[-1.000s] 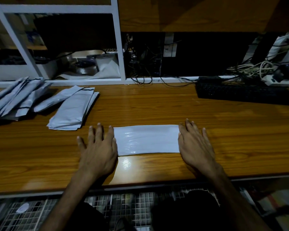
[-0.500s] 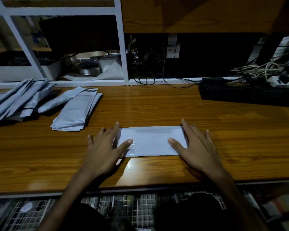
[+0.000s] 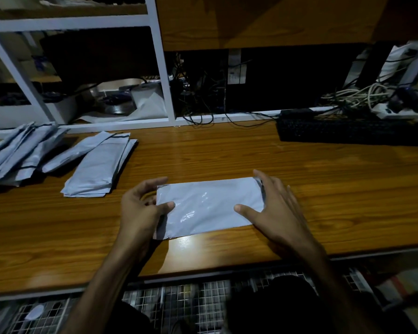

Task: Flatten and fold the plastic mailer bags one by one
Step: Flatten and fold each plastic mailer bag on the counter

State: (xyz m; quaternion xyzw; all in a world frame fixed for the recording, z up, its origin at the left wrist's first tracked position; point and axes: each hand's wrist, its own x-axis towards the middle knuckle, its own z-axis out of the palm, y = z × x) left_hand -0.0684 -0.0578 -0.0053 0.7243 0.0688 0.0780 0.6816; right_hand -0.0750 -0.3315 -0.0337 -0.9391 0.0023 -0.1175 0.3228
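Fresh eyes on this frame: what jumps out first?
A pale folded mailer bag at the desk's front centre, with the left hand pinching its left end and the right hand gripping its right end. A neat stack of folded mailers lies to the left, with looser mailers beyond it.

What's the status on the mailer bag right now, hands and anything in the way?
Left hand and right hand each grip an end of the mailer bag. Bag folded, on the wooden desk. Folded stack lies left, apart. Nothing blocking.
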